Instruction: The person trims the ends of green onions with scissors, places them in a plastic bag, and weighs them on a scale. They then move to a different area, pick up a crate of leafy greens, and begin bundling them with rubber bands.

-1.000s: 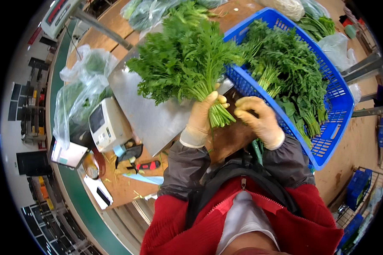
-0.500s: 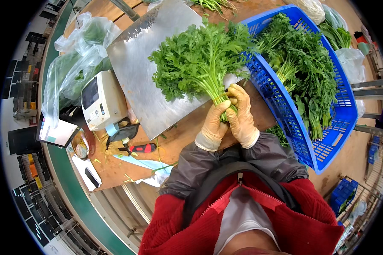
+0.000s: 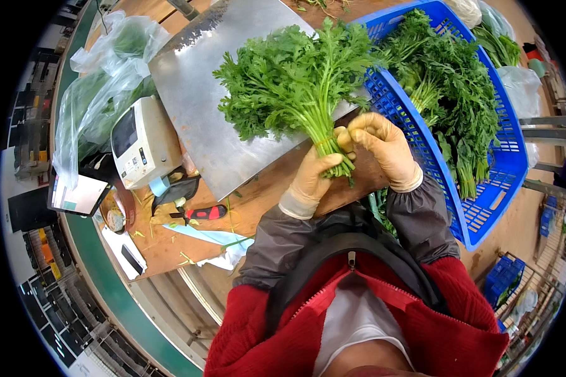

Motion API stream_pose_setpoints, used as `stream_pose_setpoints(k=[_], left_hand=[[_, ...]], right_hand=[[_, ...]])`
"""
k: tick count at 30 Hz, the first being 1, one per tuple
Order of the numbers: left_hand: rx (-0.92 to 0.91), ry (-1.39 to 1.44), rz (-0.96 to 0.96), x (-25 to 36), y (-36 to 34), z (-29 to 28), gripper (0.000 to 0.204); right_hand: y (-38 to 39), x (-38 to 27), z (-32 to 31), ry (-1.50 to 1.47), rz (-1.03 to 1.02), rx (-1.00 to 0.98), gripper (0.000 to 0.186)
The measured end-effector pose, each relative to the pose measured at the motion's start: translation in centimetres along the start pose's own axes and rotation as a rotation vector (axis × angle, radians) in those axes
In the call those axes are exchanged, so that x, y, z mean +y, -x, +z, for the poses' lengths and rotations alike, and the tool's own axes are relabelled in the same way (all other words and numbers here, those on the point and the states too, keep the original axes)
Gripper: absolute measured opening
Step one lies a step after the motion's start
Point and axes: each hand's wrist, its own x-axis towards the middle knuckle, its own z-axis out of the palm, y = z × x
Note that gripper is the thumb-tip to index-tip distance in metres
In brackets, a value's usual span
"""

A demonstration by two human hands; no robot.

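Observation:
My gloved left hand (image 3: pixel 313 173) is wrapped round the lower stems of a bunch of chrysanthemum greens (image 3: pixel 295 85). The feathery leaves point away from me over a metal plate, and the cut stem ends stick out beside my thumb. A thin orange-brown band (image 3: pixel 324 142) circles the stems just above my grip. To the right of the stems is my right hand (image 3: pixel 383 146), also gloved, with its fingers curled and pinched together close to the band. Whatever lies between those fingertips, if anything, is too small to tell.
A blue plastic basket (image 3: pixel 415 135) with more bunches of greens stands tilted at the right. The metal plate (image 3: pixel 195 107) lies under the leaves. Left are a white label machine (image 3: pixel 146 141), plastic bags of greens (image 3: pixel 107 94), a red-and-black handled tool (image 3: pixel 207 212) and a small screen (image 3: pixel 75 193).
My right hand has moved off the stem ends, up and to the right, its fingers now pinched beside the band. My left hand keeps its hold on the bunch.

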Motion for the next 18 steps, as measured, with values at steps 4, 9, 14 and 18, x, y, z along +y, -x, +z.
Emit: stream_pose_setpoints(k=[4, 9, 14, 18], left_hand=[[-0.032, 0.174, 0.009, 0.2, 0.3, -0.2, 0.060], [-0.018, 0.145, -0.002, 0.2, 0.4, 0.0, 0.062], [0.016, 0.139, -0.006, 0.0, 0.5, -0.9, 0.063], [-0.095, 0.175, -0.007, 0.0, 0.3, -1.2, 0.064]], right_hand=[[0.5, 0.7, 0.4, 0.646, -0.169, 0.154, 0.034], [-0.3, 1.7, 1.5, 1.063, -0.240, 0.224, 0.028], [-1.3, 2.4, 0.8, 1.004, -0.369, 0.194, 0.015], [0.3, 1.3, -0.7, 0.102, 0.030, -0.018, 0.022]])
